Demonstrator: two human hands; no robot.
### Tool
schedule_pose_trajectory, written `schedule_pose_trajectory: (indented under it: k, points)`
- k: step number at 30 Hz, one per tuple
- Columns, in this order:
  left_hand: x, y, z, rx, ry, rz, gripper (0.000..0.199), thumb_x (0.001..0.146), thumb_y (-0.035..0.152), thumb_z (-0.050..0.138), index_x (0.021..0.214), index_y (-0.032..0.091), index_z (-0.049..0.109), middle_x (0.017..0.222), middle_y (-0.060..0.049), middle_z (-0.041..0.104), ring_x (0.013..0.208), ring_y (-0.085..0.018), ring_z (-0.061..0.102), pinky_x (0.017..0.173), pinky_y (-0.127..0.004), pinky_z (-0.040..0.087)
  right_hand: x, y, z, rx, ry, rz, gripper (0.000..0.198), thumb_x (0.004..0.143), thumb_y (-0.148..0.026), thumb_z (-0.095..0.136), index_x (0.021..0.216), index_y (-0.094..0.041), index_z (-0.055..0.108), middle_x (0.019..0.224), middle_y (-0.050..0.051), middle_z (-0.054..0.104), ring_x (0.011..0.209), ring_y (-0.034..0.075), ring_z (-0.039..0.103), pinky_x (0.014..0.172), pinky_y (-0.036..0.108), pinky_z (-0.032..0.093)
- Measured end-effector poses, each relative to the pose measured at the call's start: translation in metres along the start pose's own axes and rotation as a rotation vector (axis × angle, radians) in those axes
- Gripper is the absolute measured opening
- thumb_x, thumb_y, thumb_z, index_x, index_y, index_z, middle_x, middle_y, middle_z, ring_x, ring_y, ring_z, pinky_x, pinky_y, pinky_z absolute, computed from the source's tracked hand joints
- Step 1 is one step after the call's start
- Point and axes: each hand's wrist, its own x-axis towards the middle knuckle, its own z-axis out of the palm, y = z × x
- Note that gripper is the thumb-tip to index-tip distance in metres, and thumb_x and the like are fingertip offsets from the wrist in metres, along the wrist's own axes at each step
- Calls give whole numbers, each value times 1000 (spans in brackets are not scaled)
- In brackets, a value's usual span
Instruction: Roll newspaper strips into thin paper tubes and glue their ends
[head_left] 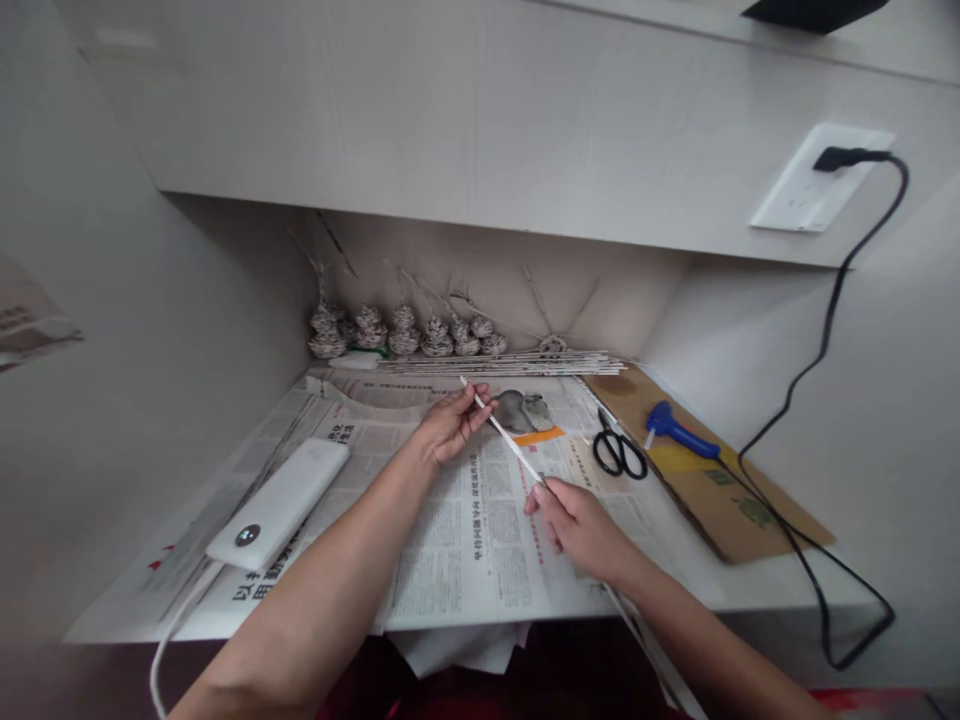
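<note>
A thin white paper stick (508, 437) slants between my two hands above the newspaper. Its upper end sits between the thumb and fingers of my left hand (453, 422), which are closed on it. Lower down, to the right, my right hand (576, 522) pinches the same stick. A pale strip (637, 630) hangs below my right wrist; whether it joins the stick is hidden. Black-handled scissors (619, 452) lie to the right of the stick, touching neither hand.
Newspaper (435, 560) covers the table. A white power bank (281, 505) with a cable lies left. A blue glue gun (681, 432) rests on cardboard (750, 515), its black cord (829, 310) running to the socket. Paper sticks (510, 364) and several woven gourd shapes (405, 335) stand behind.
</note>
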Motion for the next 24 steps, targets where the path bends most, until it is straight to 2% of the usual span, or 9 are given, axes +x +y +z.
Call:
schedule_pose_trajectory:
  k: [3, 5, 9, 14, 16, 20, 24]
  points:
    - [-1, -1, 0, 5, 15, -24, 19, 89, 14, 45, 84, 5, 61, 72, -8, 65, 67, -12, 67, 60, -17, 56, -3, 1, -4, 277, -248, 130, 40, 88, -56, 36, 82, -19, 53, 44, -8, 35, 37, 9, 38, 39, 23, 28]
    - [-1, -2, 0, 14, 15, -38, 19, 89, 16, 46, 84, 6, 61, 73, -7, 65, 67, -12, 67, 59, -17, 56, -1, 1, -6, 357, -314, 163, 42, 87, -57, 35, 89, -19, 54, 46, -8, 35, 37, 9, 39, 38, 22, 28]
    - [-1, -6, -3, 58, -22, -62, 19, 88, 19, 48, 86, 7, 62, 74, -7, 65, 70, -16, 68, 60, -20, 57, 17, -2, -4, 105, -136, 69, 42, 85, -57, 43, 95, -18, 56, 53, -5, 47, 43, 10, 48, 39, 20, 32]
    - [0, -10, -5, 115, -34, -73, 18, 87, 21, 52, 90, 6, 62, 74, -8, 65, 71, -16, 68, 63, -21, 57, 44, -1, 6, -119, 12, -72, 39, 84, -56, 44, 85, -19, 56, 51, -5, 48, 40, 9, 46, 42, 21, 37]
    - [1, -10, -5, 125, -8, -74, 18, 87, 20, 52, 88, 6, 62, 74, -8, 65, 71, -16, 68, 63, -22, 57, 48, 0, 8, -133, 40, -109, 40, 86, -55, 40, 81, -19, 56, 48, -5, 47, 40, 9, 45, 43, 21, 38]
    - [1, -11, -5, 133, -3, -74, 17, 87, 17, 51, 88, 5, 63, 73, -8, 65, 70, -15, 68, 63, -21, 57, 51, -1, 10, 7, -84, 1, 44, 86, -59, 36, 88, -19, 55, 50, -5, 47, 40, 10, 47, 38, 21, 33]
    - [1, -13, -5, 136, -35, -74, 16, 87, 13, 50, 89, 5, 64, 76, -9, 66, 72, -15, 68, 68, -23, 57, 61, -5, 12, -77, 46, -96, 37, 82, -56, 46, 83, -20, 54, 51, -6, 48, 42, 9, 46, 43, 21, 35]
